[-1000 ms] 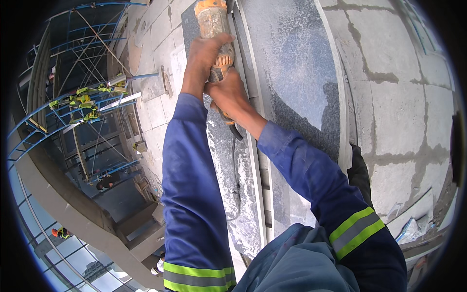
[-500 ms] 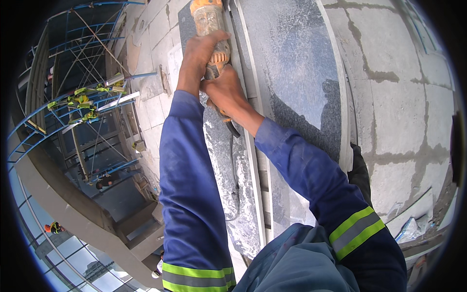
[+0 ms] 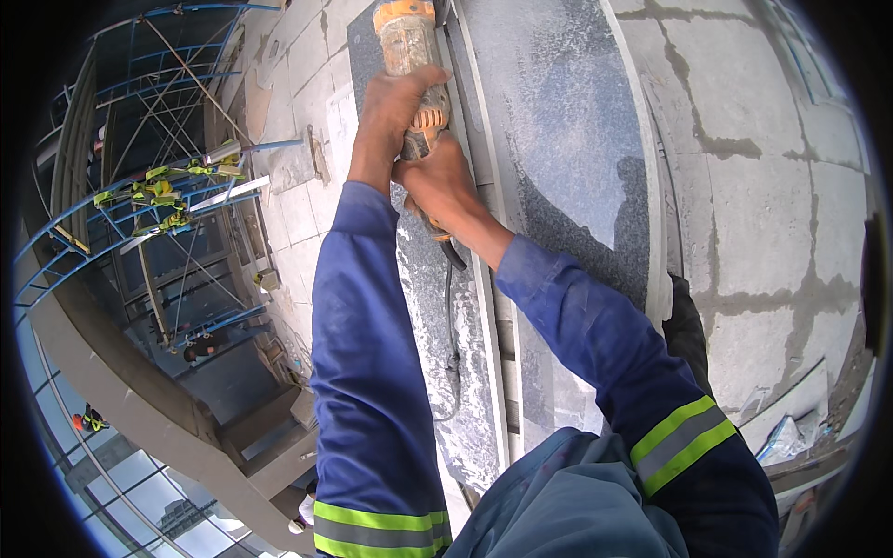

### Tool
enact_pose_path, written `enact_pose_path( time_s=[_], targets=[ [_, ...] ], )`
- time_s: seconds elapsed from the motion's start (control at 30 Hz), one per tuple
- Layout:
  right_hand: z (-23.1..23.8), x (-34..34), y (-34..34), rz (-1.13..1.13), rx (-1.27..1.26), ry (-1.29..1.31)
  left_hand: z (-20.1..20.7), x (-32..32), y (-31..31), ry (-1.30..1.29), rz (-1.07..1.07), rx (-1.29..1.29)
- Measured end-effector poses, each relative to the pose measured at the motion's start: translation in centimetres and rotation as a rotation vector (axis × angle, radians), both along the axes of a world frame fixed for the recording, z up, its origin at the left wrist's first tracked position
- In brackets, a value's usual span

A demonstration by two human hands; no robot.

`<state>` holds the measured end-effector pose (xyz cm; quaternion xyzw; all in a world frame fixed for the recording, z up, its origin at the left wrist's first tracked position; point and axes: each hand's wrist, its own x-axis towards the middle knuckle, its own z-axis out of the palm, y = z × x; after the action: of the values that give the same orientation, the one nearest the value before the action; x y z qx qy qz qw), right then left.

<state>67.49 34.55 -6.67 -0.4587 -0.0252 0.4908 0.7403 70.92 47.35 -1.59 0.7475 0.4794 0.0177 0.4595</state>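
Both hands hold a dusty orange corded angle grinder (image 3: pixel 409 46), whose working head is cut off by the top edge. My left hand (image 3: pixel 393 116) wraps round the middle of its body. Just below, my right hand (image 3: pixel 439 181) grips the rear handle, its fingers partly hidden. A black cord (image 3: pixel 450 307) trails from the handle toward me over a long grey stone slab (image 3: pixel 442 372), which has whitish smears along its near part. Close on the right lies a wider dark grey slab (image 3: pixel 558 112) with a dusty surface and my shadow across it.
Pale blocks with mortar joints (image 3: pixel 758 223) stretch along the right. To the left, blue scaffolding (image 3: pixel 186 74) with yellow-green harnesses (image 3: pixel 158 193) stands beside a drop. A person in an orange helmet (image 3: pixel 90 420) is far below. Crumpled plastic (image 3: pixel 789 437) lies at the lower right.
The grinder and both hands have shifted slightly right and a little toward me along the slab. My grip stays the same. The distant person at lower left has moved slightly.
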Motion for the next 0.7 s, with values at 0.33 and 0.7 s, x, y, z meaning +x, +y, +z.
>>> enact_pose_path(
  time_s=[0.33,0.7],
  targets=[
    [-0.9,0.0,0.9,-0.005,-0.02,0.013,0.2,0.3,0.1,0.05,0.022,-0.032],
    [-1.1,0.7,1.6,0.083,-0.028,0.014,-0.6,0.4,1.7,0.048,0.022,-0.017]
  ],
)
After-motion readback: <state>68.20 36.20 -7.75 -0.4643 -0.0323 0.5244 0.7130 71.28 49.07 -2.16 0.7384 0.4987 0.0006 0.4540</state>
